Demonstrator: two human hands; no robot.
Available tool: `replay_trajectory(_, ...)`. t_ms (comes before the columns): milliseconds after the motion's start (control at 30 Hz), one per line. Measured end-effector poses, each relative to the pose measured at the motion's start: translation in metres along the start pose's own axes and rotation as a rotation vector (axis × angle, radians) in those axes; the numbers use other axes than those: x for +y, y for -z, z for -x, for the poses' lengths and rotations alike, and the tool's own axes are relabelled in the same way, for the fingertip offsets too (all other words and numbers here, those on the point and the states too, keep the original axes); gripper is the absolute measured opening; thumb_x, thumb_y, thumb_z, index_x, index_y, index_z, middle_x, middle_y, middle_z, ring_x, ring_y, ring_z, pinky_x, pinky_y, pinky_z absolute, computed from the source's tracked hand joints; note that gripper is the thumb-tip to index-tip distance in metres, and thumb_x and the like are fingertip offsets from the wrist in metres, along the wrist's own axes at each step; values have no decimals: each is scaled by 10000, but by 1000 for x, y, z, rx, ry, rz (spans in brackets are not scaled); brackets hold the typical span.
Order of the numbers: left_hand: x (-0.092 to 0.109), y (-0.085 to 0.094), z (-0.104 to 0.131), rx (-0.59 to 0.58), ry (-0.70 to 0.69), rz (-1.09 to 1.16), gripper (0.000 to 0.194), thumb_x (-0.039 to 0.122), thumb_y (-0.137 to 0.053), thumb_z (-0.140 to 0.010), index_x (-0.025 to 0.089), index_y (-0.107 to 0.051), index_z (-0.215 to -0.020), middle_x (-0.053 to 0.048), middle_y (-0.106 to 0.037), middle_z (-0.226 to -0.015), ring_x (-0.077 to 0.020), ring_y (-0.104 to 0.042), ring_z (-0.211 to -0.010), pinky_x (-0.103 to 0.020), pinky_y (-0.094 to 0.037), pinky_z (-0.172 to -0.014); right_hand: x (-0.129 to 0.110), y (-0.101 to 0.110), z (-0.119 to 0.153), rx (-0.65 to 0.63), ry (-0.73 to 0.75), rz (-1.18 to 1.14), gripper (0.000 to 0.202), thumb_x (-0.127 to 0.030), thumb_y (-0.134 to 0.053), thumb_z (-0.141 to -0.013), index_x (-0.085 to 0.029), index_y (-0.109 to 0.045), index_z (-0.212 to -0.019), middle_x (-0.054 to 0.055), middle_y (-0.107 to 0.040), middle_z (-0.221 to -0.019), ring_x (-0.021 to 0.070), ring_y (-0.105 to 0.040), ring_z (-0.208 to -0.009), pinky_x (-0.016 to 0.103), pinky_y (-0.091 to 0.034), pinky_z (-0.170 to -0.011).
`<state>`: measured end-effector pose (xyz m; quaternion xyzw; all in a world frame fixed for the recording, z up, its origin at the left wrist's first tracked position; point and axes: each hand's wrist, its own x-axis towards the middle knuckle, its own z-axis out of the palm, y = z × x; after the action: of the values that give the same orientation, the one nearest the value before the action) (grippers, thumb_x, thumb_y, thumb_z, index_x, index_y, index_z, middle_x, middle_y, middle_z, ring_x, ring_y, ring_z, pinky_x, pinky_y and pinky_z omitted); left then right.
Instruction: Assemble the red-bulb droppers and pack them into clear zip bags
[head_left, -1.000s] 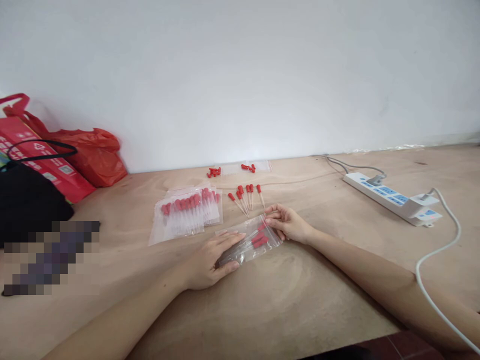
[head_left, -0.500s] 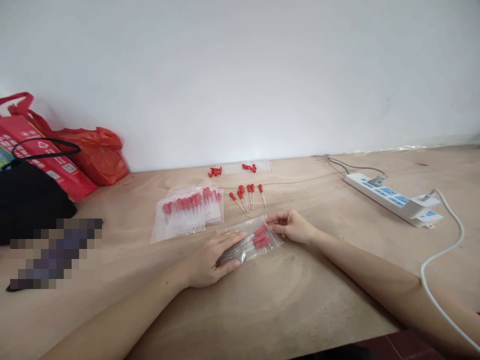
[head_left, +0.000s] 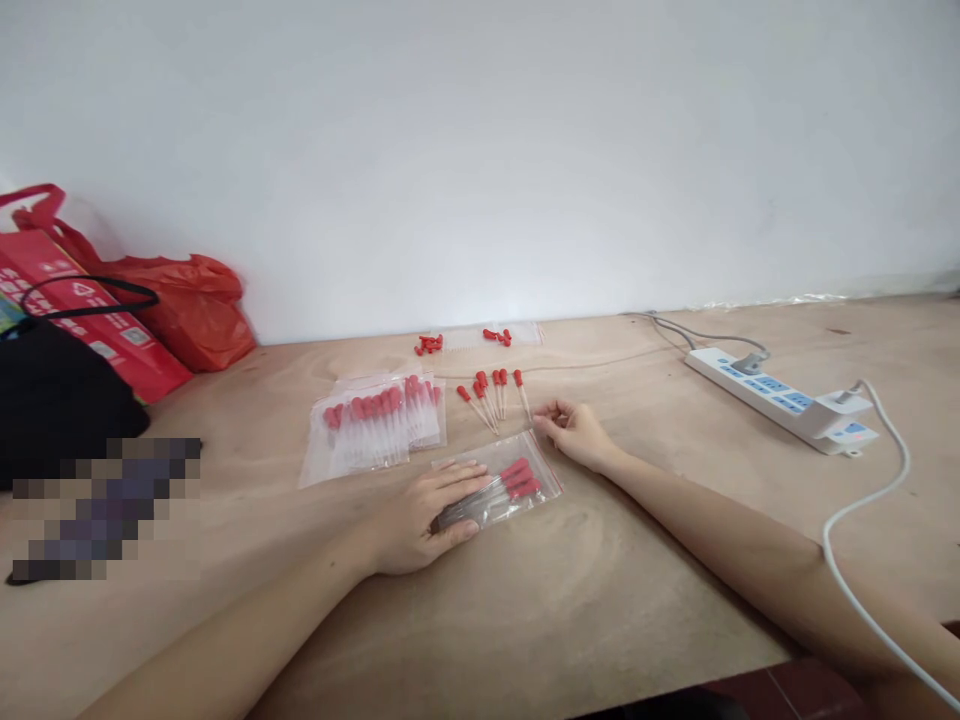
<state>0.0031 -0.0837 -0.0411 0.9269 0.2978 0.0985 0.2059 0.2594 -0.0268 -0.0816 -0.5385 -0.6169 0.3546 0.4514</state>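
My left hand (head_left: 431,510) lies flat, fingers stretched out, over the lower left part of a clear zip bag (head_left: 491,515). Inside this bag are several droppers with red bulbs (head_left: 523,478), their bulbs toward the red-lined zip edge on the right. My right hand (head_left: 574,432) has curled fingers at the bag's upper right corner. Its fingertips are close together beside the tip of a loose dropper (head_left: 518,380); whether they pinch anything is unclear. More loose droppers (head_left: 481,384) lie just beyond the bag.
Left of the loose droppers lies a stack of filled zip bags (head_left: 371,430). Red bulbs (head_left: 430,345) and a clear bag (head_left: 461,338) lie by the wall. A white power strip (head_left: 757,385) with cables is at right. Red bags (head_left: 187,310) and black cloth (head_left: 67,400) stand left.
My right hand has slid slightly away from me along the bag's right edge to its upper corner. The bag's right end now lies flatter. My left hand stays on the bag.
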Motion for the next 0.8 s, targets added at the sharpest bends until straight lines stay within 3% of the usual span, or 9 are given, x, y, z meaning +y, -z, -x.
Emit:
replay_trajectory(67, 0, 0, -1, -1, -1, 1, 446, 360, -434, -854, 262, -367, -1284, -24, -365, -1355, -213, -303, -1255, -427, -237, -1044, 4, -3, -17, 137, 24, 150, 295, -384, -587, -662, -160, -543, -847, 9, -579, -706, 95, -496, -545, 235, -408, -535)
replay_trajectory(133, 0, 0, -1, -9, 5, 0, 450, 365, -431, -856, 264, -360, -1288, -23, -358, -1359, -211, -296, -1259, -424, -239, -1044, 4, -7, -33, 187, 19, 282, 362, -374, -612, -643, -152, -523, -914, 27, -594, -750, 125, -538, -630, 262, -428, -619)
replay_trajectory(267, 1, 1, 0, -17, 16, -5, 457, 368, -430, -857, 257, -352, -1293, -23, -351, -1363, -203, -294, -1261, -414, -239, -1048, -2, -17, -57, 170, -54, 475, 361, -285, -573, -688, -111, -493, -994, 101, -622, -812, 213, -575, -802, 317, -428, -711)
replay_trajectory(400, 1, 2, 0, -22, 20, -20, 460, 363, -431, -856, 232, -358, -1291, -35, -358, -1358, -196, -301, -1257, -403, -256, -1042, -4, -14, -62, 152, -57, 513, 328, -155, -495, -708, -48, -491, -1018, 215, -596, -923, 286, -558, -893, 354, -416, -734)
replay_trajectory(533, 3, 3, 0, -26, 23, -25, 451, 366, -433, -853, 231, -376, -1279, -38, -371, -1350, -201, -319, -1248, -417, -255, -1039, 2, 1, -52, 124, -13, 505, 430, -110, -444, -710, -51, -418, -1136, 180, -606, -865, 263, -574, -843, 343, -423, -725)
replay_trajectory(600, 4, 3, 0, -24, 27, -24, 450, 366, -435, -851, 234, -377, -1278, -38, -373, -1349, -204, -321, -1246, -423, -255, -1037, 5, 9, -42, 133, -15, 389, 521, -137, -421, -723, -70, -308, -1227, 100, -605, -752, 214, -587, -717, 318, -445, -649)
replay_trajectory(700, 3, 3, 1, -16, 23, -11, 450, 358, -442, -849, 240, -377, -1278, -35, -376, -1348, -207, -323, -1245, -425, -255, -1037, 4, 19, -20, 157, -71, -47, 682, -218, -432, -715, -145, -94, -1302, -26, -549, -648, 133, -527, -477, 253, -424, -446)
replay_trajectory(800, 2, 1, 1, -12, 15, 3, 450, 356, -442, -850, 256, -368, -1283, -24, -369, -1352, -207, -315, -1249, -423, -255, -1038, -3, 21, 5, 105, -100, -366, 785, -241, -524, -657, -218, -51, -1283, -67, -539, -637, 104, -519, -441, 215, -410, -390)
